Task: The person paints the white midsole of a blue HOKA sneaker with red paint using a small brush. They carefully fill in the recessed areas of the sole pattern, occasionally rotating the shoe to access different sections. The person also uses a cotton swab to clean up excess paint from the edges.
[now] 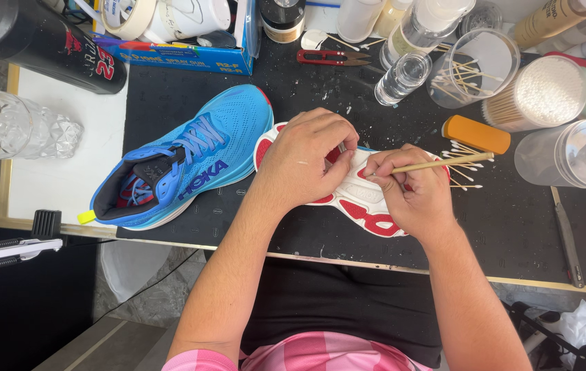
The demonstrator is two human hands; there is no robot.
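The right hand [413, 192] pinches a thin wooden stick [444, 163], its tip set against the white-and-red sole of the upturned shoe [362, 196]; this looks like groove-cleaning in progress, and the next stroke calls for a steady, light scrape. The left hand [307, 161] presses curled fingers on the rubbery sole, holding it against the table [506, 227]. Beyond the left hand lies a blue mesh shoe [190, 161]; beyond the right, loose cotton swabs [465, 175] and an orange block [475, 134].
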